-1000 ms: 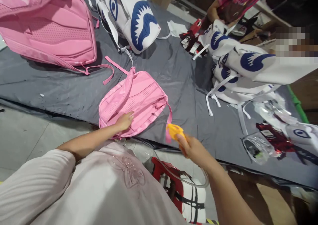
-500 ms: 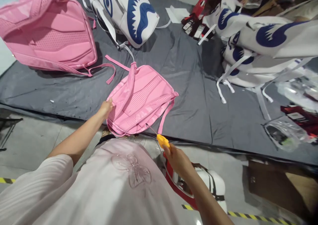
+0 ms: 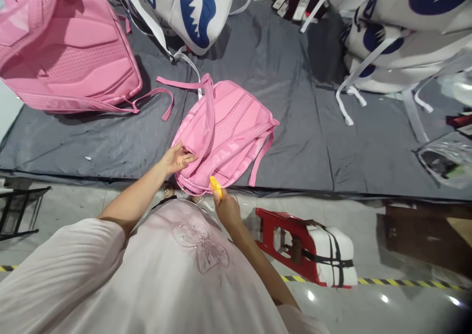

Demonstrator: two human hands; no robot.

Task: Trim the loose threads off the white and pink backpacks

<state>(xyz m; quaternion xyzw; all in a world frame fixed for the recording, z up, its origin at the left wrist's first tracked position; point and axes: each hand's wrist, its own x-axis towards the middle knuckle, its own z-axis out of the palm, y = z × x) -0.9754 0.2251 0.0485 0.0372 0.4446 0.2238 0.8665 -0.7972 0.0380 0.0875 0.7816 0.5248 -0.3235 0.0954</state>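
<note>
A: What's nearest the camera?

B: The right hand (image 3: 225,210), closed round a small yellow tool (image 3: 216,186) whose tip points up and away toward the small pink backpack (image 3: 224,132). Just beside it the left hand (image 3: 176,159) rests with loose, open fingers on the backpack's near left edge, clamping nothing.

A: How does that backpack lie?

B: Flat, back panel up, at the near edge of the grey mat (image 3: 110,142). Its long axis runs diagonally, from the near end by the hands toward the far right, and its straps trail off the top and right side.

A: Anything close by on the floor?

B: A red stool (image 3: 295,245) with a white, black-striped bundle sits to the right, off the mat.

A: And farther out?

B: A large pink backpack (image 3: 70,54) at far left, a white shark-print bag (image 3: 188,5) beyond, and a pile of white bags (image 3: 398,29) at far right. A clear plastic bag (image 3: 446,159) holds something dark; I cannot tell what.
</note>
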